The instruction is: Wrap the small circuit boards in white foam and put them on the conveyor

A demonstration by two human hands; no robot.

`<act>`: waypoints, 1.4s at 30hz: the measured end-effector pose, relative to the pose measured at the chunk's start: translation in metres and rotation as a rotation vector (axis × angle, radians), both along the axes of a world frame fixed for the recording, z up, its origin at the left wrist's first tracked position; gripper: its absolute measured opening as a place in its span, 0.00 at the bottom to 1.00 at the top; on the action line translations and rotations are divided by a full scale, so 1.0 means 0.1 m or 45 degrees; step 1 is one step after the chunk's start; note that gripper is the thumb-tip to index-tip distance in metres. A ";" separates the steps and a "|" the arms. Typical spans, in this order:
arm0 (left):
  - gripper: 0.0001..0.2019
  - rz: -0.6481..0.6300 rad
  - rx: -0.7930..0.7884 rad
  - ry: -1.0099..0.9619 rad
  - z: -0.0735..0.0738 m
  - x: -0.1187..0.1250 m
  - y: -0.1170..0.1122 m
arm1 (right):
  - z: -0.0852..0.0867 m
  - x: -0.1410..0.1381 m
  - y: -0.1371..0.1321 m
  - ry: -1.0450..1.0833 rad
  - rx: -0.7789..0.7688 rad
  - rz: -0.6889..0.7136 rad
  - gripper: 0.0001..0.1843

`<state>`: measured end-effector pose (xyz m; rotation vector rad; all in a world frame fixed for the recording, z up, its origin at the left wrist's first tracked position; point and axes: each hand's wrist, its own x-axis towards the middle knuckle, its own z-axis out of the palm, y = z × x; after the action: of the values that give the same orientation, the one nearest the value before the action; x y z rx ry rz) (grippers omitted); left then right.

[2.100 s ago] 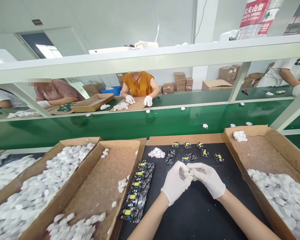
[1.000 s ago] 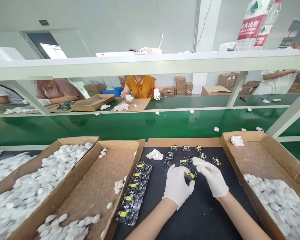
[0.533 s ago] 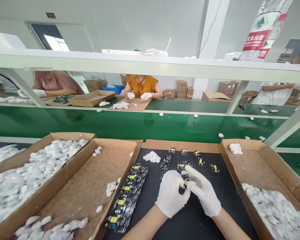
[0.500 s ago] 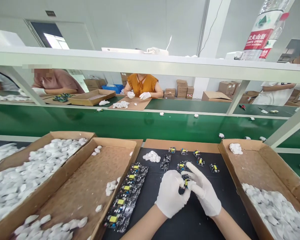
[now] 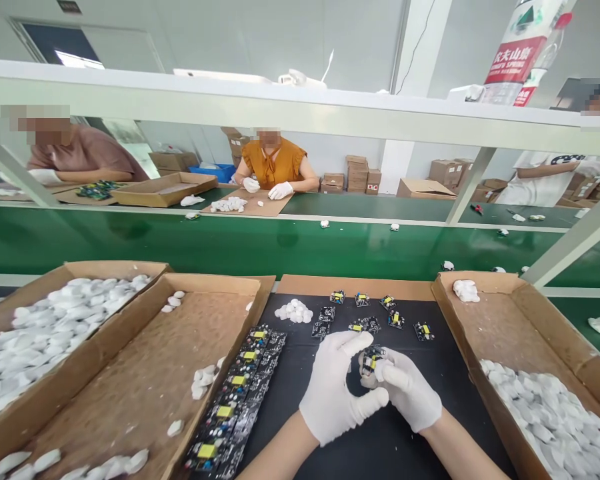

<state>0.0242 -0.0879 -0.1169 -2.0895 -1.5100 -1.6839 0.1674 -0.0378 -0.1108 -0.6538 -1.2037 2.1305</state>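
My right hand [image 5: 411, 390], in a white glove, grips a small circuit board [image 5: 371, 361] with a yellow part on it, above the black mat [image 5: 300, 413]. Beside it, my gloved left hand [image 5: 336, 387] has thumb and fingers spread apart around the board's left side, with nothing seen between them. Just beyond the hands lie several loose boards, among them one with a yellow block [image 5: 396, 319] and a bare-looking one [image 5: 321, 329]. A small heap of white pieces [image 5: 294, 311] sits at the mat's far left. Joined rows of boards [image 5: 239, 381] lie left of my arms.
Cardboard trays with white pieces flank the mat: a left tray [image 5: 145, 380], another farther left [image 5: 65, 320], and a right tray [image 5: 525, 327]. Beyond runs a green conveyor [image 5: 260, 243] carrying small boards. A white shelf [image 5: 280, 113] crosses above. Co-workers sit across the line.
My left hand has let go of the board, and its fingers have spread to the left. The board stays in my right hand. The whole view has shifted slightly.
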 end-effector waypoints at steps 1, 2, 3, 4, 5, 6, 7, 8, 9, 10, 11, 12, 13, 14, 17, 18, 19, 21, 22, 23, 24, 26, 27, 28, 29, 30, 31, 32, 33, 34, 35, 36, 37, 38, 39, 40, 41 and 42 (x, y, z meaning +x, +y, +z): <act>0.28 -0.052 -0.068 -0.037 -0.02 0.02 0.01 | -0.01 0.00 0.00 -0.023 0.021 -0.008 0.14; 0.25 -0.100 -0.140 -0.076 -0.04 0.04 0.01 | -0.03 0.00 0.00 -0.037 0.038 -0.013 0.15; 0.23 -0.139 -0.209 -0.118 -0.06 0.05 0.01 | -0.03 0.01 0.00 -0.049 0.053 -0.019 0.15; 0.21 -0.172 -0.275 -0.158 -0.07 0.07 0.01 | -0.04 0.01 0.00 -0.062 0.067 -0.026 0.15; 0.21 -0.200 -0.327 -0.195 -0.08 0.08 0.01 | -0.03 0.01 0.00 -0.077 0.081 -0.032 0.15; 0.21 -0.223 -0.365 -0.227 -0.08 0.09 0.00 | -0.03 0.01 0.00 -0.092 0.099 -0.035 0.14; 0.22 -0.245 -0.388 -0.255 -0.08 0.10 -0.01 | -0.02 0.01 0.00 -0.099 0.118 -0.030 0.14; 0.23 -0.271 -0.393 -0.278 -0.07 0.10 -0.02 | -0.01 0.02 -0.01 -0.095 0.137 -0.016 0.14; 0.23 -0.298 -0.386 -0.295 -0.07 0.10 -0.02 | 0.00 0.02 -0.01 -0.084 0.150 0.002 0.13; 0.23 -0.324 -0.369 -0.302 -0.06 0.10 -0.03 | 0.00 0.02 -0.02 -0.070 0.162 0.017 0.13; 0.23 -0.345 -0.347 -0.301 -0.06 0.09 -0.03 | 0.01 0.02 -0.03 -0.067 0.175 0.024 0.13; 0.23 -0.357 -0.324 -0.294 -0.05 0.09 -0.03 | 0.01 0.03 -0.03 -0.076 0.197 0.027 0.13; 0.22 -0.357 -0.298 -0.284 -0.05 0.08 -0.03 | 0.02 0.03 -0.04 -0.090 0.232 0.025 0.14; 0.21 -0.345 -0.274 -0.273 -0.05 0.07 -0.03 | 0.02 0.04 -0.04 -0.099 0.279 0.022 0.14; 0.19 -0.284 -0.214 -0.258 -0.04 0.05 -0.02 | 0.05 0.04 -0.05 -0.074 0.411 0.026 0.17; 0.19 -0.257 -0.200 -0.256 -0.03 0.04 -0.01 | 0.05 0.04 -0.06 -0.059 0.444 0.034 0.19; 0.18 -0.229 -0.178 -0.249 -0.02 0.04 0.00 | 0.06 0.04 -0.06 -0.058 0.469 0.040 0.20; 0.17 -0.185 -0.111 -0.200 -0.01 0.04 0.01 | 0.05 0.03 -0.07 -0.099 0.488 0.047 0.21; 0.17 -0.173 -0.076 -0.162 0.00 0.04 0.02 | 0.04 0.02 -0.07 -0.123 0.481 0.051 0.21; 0.17 -0.167 -0.047 -0.125 0.00 0.04 0.02 | 0.03 0.02 -0.07 -0.141 0.463 0.056 0.21; 0.18 -0.174 -0.028 -0.092 0.00 0.04 0.03 | 0.01 0.01 -0.07 -0.150 0.440 0.064 0.20; 0.19 -0.199 -0.018 -0.060 -0.01 0.04 0.03 | -0.03 0.01 -0.07 -0.143 0.396 0.076 0.20; 0.19 -0.211 -0.015 -0.052 -0.01 0.04 0.03 | -0.05 0.01 -0.07 -0.137 0.378 0.069 0.20; 0.20 -0.219 -0.014 -0.045 -0.01 0.04 0.04 | -0.06 0.01 -0.06 -0.136 0.359 0.059 0.19; 0.20 -0.221 -0.020 -0.041 -0.02 0.05 0.04 | -0.08 0.02 -0.06 -0.140 0.342 0.047 0.19; 0.20 -0.216 -0.033 -0.043 -0.02 0.05 0.04 | -0.08 0.02 -0.06 -0.147 0.332 0.035 0.19; 0.19 -0.207 -0.053 -0.049 -0.02 0.05 0.04 | -0.09 0.02 -0.06 -0.156 0.331 0.025 0.19; 0.19 -0.200 -0.073 -0.055 -0.01 0.05 0.04 | -0.08 0.02 -0.06 -0.164 0.341 0.019 0.19; 0.19 -0.190 -0.086 -0.061 -0.01 0.05 0.04 | -0.08 0.02 -0.06 -0.166 0.352 0.015 0.19; 0.18 -0.176 -0.085 -0.066 0.00 0.05 0.04 | -0.07 0.02 -0.06 -0.155 0.362 0.008 0.19; 0.18 -0.168 -0.069 -0.060 0.00 0.05 0.04 | -0.06 0.01 -0.07 -0.131 0.359 -0.001 0.18; 0.19 -0.169 -0.041 -0.045 0.01 0.05 0.05 | -0.04 0.01 -0.07 -0.099 0.344 -0.012 0.18; 0.20 -0.172 -0.008 -0.028 0.02 0.05 0.05 | -0.03 0.00 -0.07 -0.064 0.325 -0.023 0.19; 0.20 -0.172 0.021 -0.013 0.03 0.05 0.05 | -0.02 0.00 -0.08 -0.033 0.315 -0.032 0.19; 0.20 -0.171 0.035 -0.002 0.03 0.05 0.05 | -0.01 -0.01 -0.08 -0.009 0.315 -0.033 0.20; 0.20 -0.164 0.034 -0.001 0.04 0.05 0.05 | 0.00 -0.01 -0.08 0.006 0.321 -0.025 0.20; 0.19 -0.154 0.019 -0.009 0.04 0.05 0.05 | 0.02 -0.01 -0.08 0.015 0.330 -0.008 0.20; 0.18 -0.147 0.000 -0.019 0.04 0.05 0.05 | 0.03 0.00 -0.08 0.019 0.338 0.014 0.20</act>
<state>0.0290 -0.0833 -0.1127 -2.2084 -1.4190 -1.7405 0.1671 -0.0456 -0.1078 -0.5130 -1.4521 1.9342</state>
